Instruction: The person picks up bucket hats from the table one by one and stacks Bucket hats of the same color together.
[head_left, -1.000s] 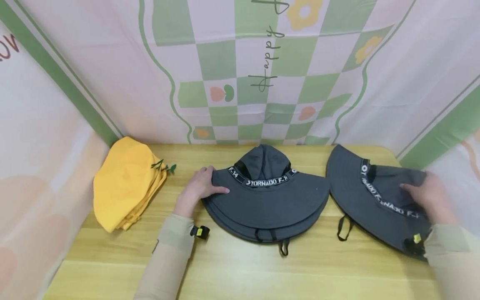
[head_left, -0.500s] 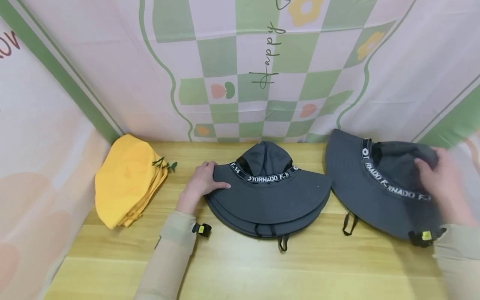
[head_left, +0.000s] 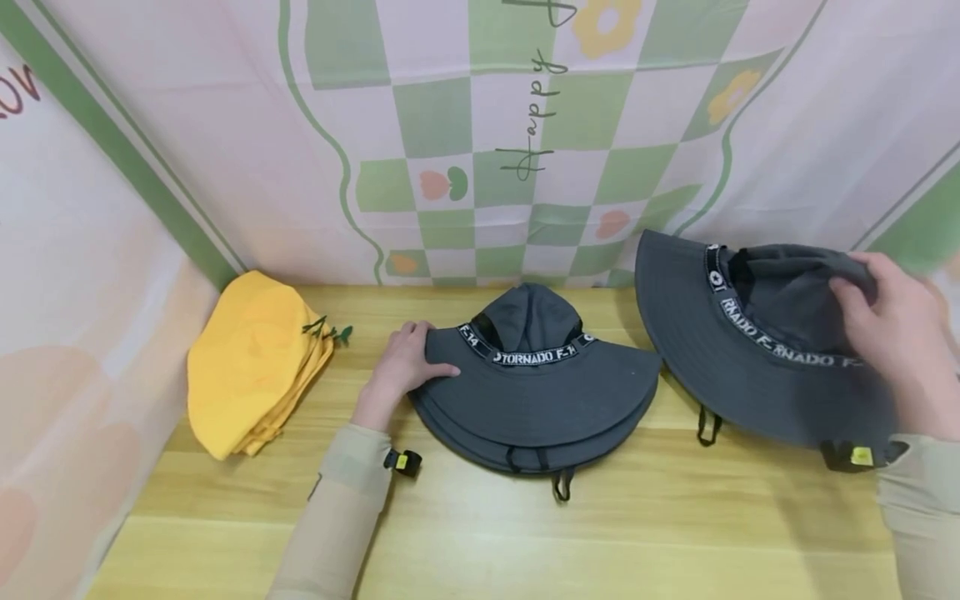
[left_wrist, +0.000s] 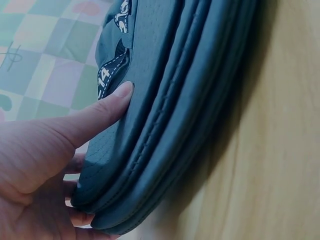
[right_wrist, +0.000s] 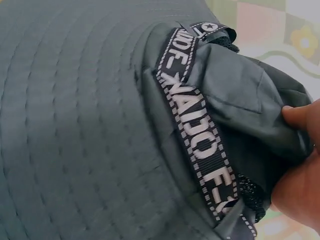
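Observation:
A stack of folded dark grey bucket hats point(head_left: 532, 408) with lettered black bands lies mid-table in the head view. At its left end my left hand point(head_left: 405, 362) grips the brims, thumb on top and fingers beneath, as the left wrist view shows of the stacked brims point(left_wrist: 165, 115). To the right, my right hand point(head_left: 900, 325) pinches the crown of another dark grey bucket hat point(head_left: 750, 358), raised and tilted over the table. Its lettered band point(right_wrist: 195, 130) and stitched brim fill much of the right wrist view. A black cord loop dangles below this hat.
Yellow folded hats point(head_left: 251, 367) with a small green sprig point(head_left: 330, 332) lie in a pile at the table's left. Behind the wooden table point(head_left: 480, 542) hangs a green-and-white checked cloth point(head_left: 517, 192). Printed cloth also covers both sides.
My right hand has lifted its grey hat up and toward the back, off the table's right end. The left hand keeps its hold on the stack.

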